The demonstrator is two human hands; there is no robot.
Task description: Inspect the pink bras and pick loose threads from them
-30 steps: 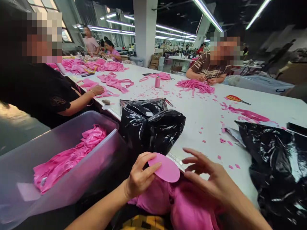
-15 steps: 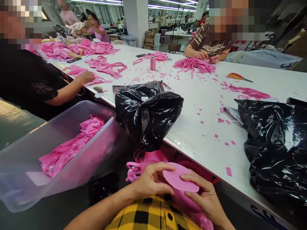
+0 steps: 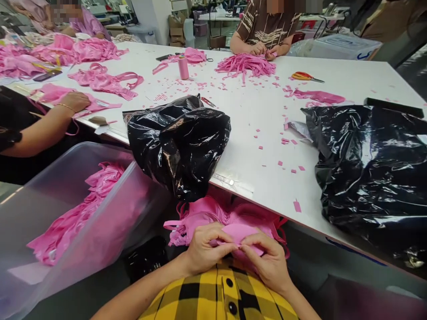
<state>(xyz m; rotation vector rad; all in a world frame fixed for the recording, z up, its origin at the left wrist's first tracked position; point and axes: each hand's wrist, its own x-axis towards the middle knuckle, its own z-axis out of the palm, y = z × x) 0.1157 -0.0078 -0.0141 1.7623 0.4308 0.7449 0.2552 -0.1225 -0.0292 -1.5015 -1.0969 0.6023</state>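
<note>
While both hands come together at lower centre of frame, left hand (image 3: 208,246) and right hand (image 3: 268,258) pinch pink pad (image 3: 237,231) between them, neither nearer. Pad's long axis seemingly left-right, hand to hand; ends partly hidden. Pink bra (image 3: 204,213) just beyond pad, below edge of white table (image 3: 243,129). Black bag (image 3: 176,146) farther up, centre-left; clear bin (image 3: 40,195) at left.
</note>
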